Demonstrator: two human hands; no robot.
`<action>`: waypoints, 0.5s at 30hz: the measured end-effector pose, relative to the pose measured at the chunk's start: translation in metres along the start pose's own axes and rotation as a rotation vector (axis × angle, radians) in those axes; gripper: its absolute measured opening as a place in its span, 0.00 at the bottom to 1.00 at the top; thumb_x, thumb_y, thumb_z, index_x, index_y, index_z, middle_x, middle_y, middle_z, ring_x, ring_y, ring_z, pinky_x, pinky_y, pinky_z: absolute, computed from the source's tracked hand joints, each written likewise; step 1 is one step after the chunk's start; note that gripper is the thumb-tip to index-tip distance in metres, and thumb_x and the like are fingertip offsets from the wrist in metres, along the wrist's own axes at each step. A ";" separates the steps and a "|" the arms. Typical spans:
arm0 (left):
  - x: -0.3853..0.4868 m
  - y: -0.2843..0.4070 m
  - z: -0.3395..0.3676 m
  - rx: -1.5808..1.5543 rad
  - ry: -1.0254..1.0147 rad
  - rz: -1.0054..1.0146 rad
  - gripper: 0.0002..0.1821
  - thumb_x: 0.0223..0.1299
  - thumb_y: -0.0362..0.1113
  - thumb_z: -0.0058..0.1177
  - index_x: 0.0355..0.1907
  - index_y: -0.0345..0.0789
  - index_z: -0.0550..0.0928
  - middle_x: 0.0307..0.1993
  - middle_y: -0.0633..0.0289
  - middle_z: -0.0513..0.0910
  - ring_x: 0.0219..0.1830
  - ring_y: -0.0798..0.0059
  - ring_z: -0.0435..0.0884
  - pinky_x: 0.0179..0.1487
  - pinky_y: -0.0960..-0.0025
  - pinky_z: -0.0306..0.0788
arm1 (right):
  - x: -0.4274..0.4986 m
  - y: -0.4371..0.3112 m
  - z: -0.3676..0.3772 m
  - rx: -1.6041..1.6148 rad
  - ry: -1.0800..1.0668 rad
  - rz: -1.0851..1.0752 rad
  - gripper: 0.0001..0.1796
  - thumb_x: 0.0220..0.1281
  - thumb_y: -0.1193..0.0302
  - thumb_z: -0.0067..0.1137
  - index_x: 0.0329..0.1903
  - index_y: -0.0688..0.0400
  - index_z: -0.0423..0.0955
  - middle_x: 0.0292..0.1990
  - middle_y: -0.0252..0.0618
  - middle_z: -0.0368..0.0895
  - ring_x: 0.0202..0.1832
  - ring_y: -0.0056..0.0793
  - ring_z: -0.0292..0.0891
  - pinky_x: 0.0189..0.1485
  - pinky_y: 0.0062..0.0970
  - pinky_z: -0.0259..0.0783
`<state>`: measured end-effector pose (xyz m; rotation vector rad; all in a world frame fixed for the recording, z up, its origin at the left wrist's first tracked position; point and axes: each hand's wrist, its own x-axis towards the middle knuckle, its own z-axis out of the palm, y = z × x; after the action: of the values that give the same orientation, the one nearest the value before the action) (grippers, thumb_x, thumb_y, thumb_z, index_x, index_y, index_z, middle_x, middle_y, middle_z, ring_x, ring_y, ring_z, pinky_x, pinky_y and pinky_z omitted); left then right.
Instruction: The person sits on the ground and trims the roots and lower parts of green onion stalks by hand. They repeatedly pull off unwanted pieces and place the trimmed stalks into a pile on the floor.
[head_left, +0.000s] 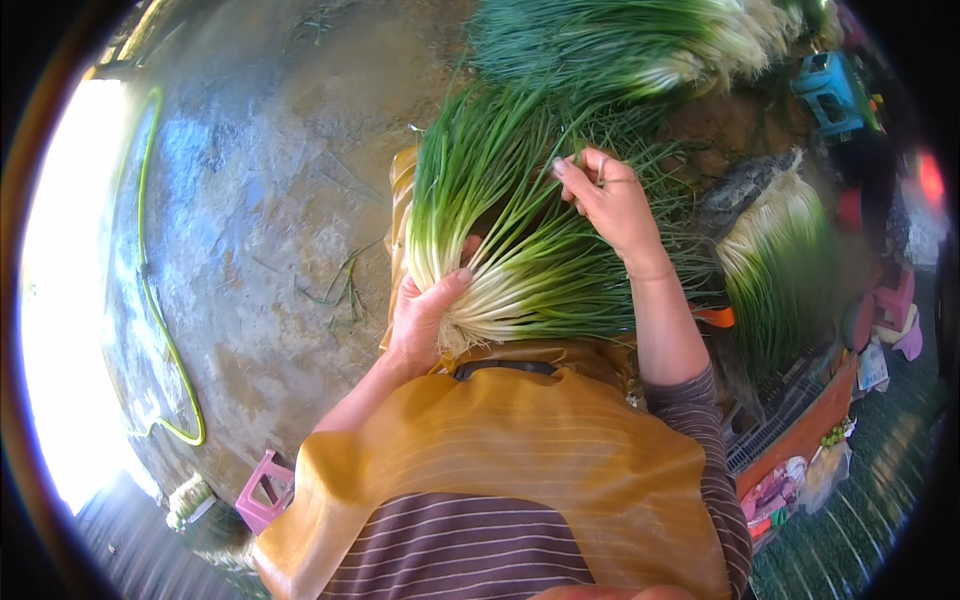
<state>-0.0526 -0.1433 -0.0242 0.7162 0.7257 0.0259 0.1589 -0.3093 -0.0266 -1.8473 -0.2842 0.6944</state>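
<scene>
A bunch of green onions (517, 292) with white stems and stringy roots rests over my lap, its leaves fanned upward and to the right. My left hand (427, 311) grips the stems near the root end, the thumb lying across them. Above the spread leaves, my right hand (604, 199) has its thumb and fingertips pinched together on a thin green leaf. Loose leaves lie beneath and beyond that hand. A yellow-brown apron (510, 420) covers my front and lap.
A large heap of green onions (600, 45) lies ahead. More green onions (780, 262) are piled at right, near a blue stool (829, 94). A pink stool (264, 491) stands lower left. A yellow-green hose (161, 322) runs along the wet concrete floor (247, 225).
</scene>
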 end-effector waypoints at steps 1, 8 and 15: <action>0.000 0.000 0.000 -0.019 -0.007 -0.014 0.19 0.65 0.29 0.61 0.59 0.37 0.78 0.52 0.59 0.85 0.55 0.62 0.84 0.59 0.50 0.82 | -0.007 0.000 0.002 0.043 0.047 -0.003 0.17 0.75 0.59 0.59 0.37 0.61 0.77 0.28 0.31 0.83 0.26 0.16 0.74 0.30 0.21 0.69; -0.002 0.006 0.008 -0.074 -0.027 -0.101 0.17 0.65 0.25 0.61 0.56 0.37 0.80 0.51 0.60 0.85 0.55 0.64 0.85 0.59 0.52 0.82 | -0.011 0.015 0.003 0.454 0.396 -0.138 0.13 0.84 0.63 0.44 0.43 0.58 0.71 0.31 0.33 0.77 0.25 0.17 0.70 0.24 0.20 0.68; -0.004 0.004 0.007 -0.075 -0.010 -0.122 0.16 0.65 0.27 0.62 0.54 0.37 0.80 0.50 0.59 0.85 0.53 0.65 0.85 0.59 0.54 0.82 | -0.041 -0.012 -0.028 -0.120 0.094 -0.300 0.06 0.73 0.68 0.63 0.46 0.54 0.83 0.33 0.27 0.85 0.26 0.13 0.76 0.27 0.18 0.72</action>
<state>-0.0500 -0.1452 -0.0157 0.5992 0.7537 -0.0615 0.1439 -0.3476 0.0042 -1.8925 -0.5385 0.3898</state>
